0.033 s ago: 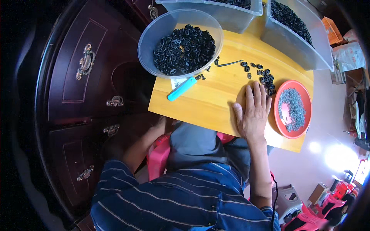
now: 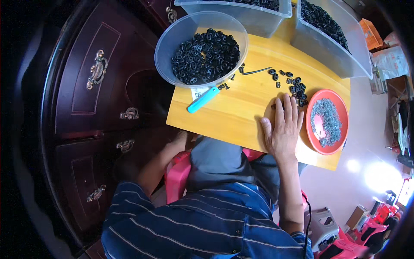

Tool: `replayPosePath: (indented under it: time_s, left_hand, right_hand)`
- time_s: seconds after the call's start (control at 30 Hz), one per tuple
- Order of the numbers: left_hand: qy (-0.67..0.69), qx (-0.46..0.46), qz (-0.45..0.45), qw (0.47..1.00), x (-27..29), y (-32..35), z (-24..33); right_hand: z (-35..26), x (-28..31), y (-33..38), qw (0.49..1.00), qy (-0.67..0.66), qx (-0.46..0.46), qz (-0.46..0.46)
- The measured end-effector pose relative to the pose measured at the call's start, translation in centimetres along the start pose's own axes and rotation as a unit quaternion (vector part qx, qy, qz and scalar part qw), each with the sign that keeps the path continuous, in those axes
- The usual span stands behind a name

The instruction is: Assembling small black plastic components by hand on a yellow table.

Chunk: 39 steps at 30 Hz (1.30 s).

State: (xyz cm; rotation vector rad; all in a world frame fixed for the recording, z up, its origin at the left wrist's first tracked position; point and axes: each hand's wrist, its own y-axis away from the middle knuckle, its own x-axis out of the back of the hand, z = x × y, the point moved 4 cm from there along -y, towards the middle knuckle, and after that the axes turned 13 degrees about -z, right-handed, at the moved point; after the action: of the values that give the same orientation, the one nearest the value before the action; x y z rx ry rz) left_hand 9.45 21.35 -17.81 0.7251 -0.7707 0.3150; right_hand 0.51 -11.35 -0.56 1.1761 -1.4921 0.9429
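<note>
Right hand: open, flat on counter, centre-right, beside black rings. Left hand: below counter edge, state unclear. Advice: keep fingers spread, slide rings gently.

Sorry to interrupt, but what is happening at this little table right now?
A seated person rests the right hand flat on the wooden table, fingertips beside a loose scatter of black oval rings. The left hand is low at the table's near edge, holding nothing visible. A clear bowl of the same rings, a blue-handled tool and an orange plate of small metal pieces stand nearby.
</note>
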Motion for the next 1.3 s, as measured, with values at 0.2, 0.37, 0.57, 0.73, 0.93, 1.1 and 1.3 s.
replayPosePath:
  time_s: [0.2, 0.37, 0.57, 0.73, 0.93, 1.1, 1.3]
  left_hand:
    - [-0.088, 0.008, -0.270, 0.959, 4.4, 4.8, 3.0]
    - [0.088, -0.102, -0.250, 0.959, 11.8, 6.8, 11.8]
    - [-0.018, -0.177, -0.009, 0.984, 14.3, 1.8, 19.3]
    - [-0.052, -0.201, 0.111, 0.972, 14.0, -4.6, 24.3]
    - [-0.105, -0.225, 0.200, 0.948, 13.0, -9.1, 27.3]
    - [-0.156, -0.183, 0.193, 0.951, 12.7, -9.6, 27.8]
    - [-0.051, -0.252, 0.180, 0.950, 12.5, -8.4, 28.3]
  right_hand:
    - [0.2, 0.6, 3.8, 0.997, -0.066, 0.010, 0.026]
    - [1.0, 1.2, 6.2, 0.984, -0.143, 0.053, 0.091]
    - [0.3, 2.5, 8.8, 0.967, -0.218, 0.096, 0.095]
    - [-0.2, 1.8, 9.6, 0.903, -0.424, 0.061, 0.039]
    - [0.6, -1.0, 10.3, 0.737, -0.676, -0.007, -0.020]
    - [2.2, -1.0, 10.6, 0.611, -0.789, -0.044, -0.044]
    - [2.6, -1.5, 10.6, 0.502, -0.860, -0.088, -0.035]
